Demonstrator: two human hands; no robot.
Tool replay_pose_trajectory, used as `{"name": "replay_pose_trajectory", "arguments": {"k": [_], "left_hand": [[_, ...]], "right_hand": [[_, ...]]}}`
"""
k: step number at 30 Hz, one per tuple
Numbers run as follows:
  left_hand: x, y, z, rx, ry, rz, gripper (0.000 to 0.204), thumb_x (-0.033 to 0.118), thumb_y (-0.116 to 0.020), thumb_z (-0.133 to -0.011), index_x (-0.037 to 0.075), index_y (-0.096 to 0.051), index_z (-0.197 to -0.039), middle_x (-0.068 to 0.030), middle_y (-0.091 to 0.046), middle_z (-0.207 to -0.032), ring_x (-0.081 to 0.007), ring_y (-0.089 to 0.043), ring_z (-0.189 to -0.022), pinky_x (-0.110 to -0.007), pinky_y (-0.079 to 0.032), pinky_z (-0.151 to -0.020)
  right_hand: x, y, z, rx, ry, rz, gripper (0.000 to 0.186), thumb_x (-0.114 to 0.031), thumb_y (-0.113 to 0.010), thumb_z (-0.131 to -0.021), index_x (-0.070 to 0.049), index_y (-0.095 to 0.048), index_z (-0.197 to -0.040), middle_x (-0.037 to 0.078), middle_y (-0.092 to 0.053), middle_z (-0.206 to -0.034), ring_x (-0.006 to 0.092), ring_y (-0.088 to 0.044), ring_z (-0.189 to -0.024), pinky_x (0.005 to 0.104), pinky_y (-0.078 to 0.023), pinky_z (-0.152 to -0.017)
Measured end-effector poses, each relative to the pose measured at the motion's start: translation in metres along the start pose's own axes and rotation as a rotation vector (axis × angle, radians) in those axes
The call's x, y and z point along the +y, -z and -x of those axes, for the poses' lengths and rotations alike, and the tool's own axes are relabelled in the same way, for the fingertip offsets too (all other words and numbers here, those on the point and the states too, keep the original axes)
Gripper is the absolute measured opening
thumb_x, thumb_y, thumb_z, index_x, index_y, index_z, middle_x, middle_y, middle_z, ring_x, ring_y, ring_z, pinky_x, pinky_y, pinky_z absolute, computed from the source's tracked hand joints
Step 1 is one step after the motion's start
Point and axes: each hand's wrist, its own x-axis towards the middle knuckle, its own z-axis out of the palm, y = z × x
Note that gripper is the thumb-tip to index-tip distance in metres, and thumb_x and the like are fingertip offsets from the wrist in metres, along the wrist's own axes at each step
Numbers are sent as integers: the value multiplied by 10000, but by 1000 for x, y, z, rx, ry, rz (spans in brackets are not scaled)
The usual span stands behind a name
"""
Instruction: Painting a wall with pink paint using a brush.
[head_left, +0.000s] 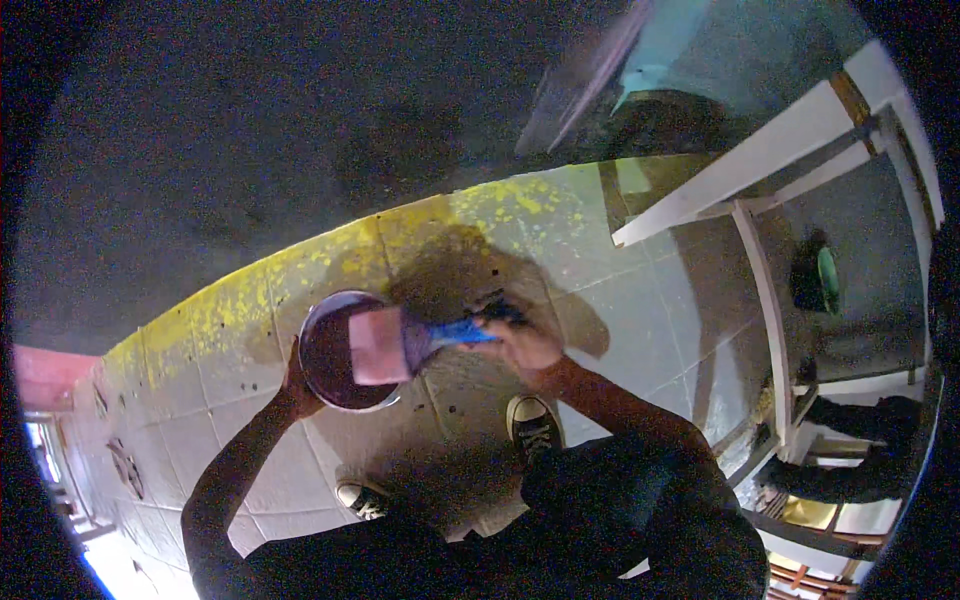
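Note:
My left hand (303, 384) holds a round bucket (306, 345) by its left side, and dark liquid that looks like paint shows inside it. In my right hand (530, 345) is a wide paintbrush (378, 346) with a blue handle and a broad pinkish head. The fingers wrap round the far end of the handle. The brush head is over the bucket's opening and overlaps its right rim; whether it touches the liquid I cannot tell. Both are held in front of me, above the tiled floor.
A dark wall (220, 150) rises ahead, with yellow paint spatter (400, 228) along the floor beside it. My shoes (534, 428) stand below. To the right are a white wooden frame (765, 300), a green bowl-like object (828, 280) and a dark-clothed shape (870, 450).

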Motion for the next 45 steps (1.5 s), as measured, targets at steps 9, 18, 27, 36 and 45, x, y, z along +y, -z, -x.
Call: {"name": "replay_pose_trajectory", "arguments": {"k": [9, 18, 27, 36, 45], "left_hand": [[51, -81, -2, 275, -185, -611, 664, 203, -674, -655, 91, -350, -1223, -90, -431, -1215, -222, -422, -1107, -368, -368, -923], [114, -166, -34, 246, 5, -1161, 711, 365, -713, -567, 79, -425, -1150, -107, -497, -1114, -269, -474, -1022, -377, -396, -858], [32, -107, -40, 272, 228, -91, 741, 521, -563, -654, 98, -338, -1218, -105, -409, -1205, -270, -422, -1089, -442, -347, -908], [-12, 41, 34, 453, 622, 402, 895, 791, -256, -656, 115, -333, -1238, -130, -384, -1231, -304, -401, -1114, -522, -313, -913], [55, 49, 80, 653, 491, 83, 681, 679, -298, -763, 138, -425, -1157, -111, -494, -1059, -285, -517, -918, -437, -396, -802]], "right_hand": [[-2, -4, 34, -297, 277, 867, 367, -22, -608, -718, 22, -495, -1065, 105, -561, -979, 207, -561, -891, 294, -439, -849], [-16, 15, 38, -130, -110, 496, 557, -78, -668, -661, 4, -463, -1172, 115, -576, -1017, 162, -551, -901, 261, -421, -803], [-18, 36, 43, -154, -89, 347, 537, -178, -655, -701, 7, -462, -1167, 94, -589, -975, 149, -561, -866, 238, -425, -771], [-74, 82, 25, 137, 218, 296, 459, -130, -557, -749, -9, -441, -1176, 102, -590, -887, 149, -573, -720, 217, -479, -612], [-133, 165, -23, 675, 313, 276, 177, -148, -555, -771, -38, -549, -911, 30, -569, -703, 56, -465, -479, 165, -344, -364]]}}
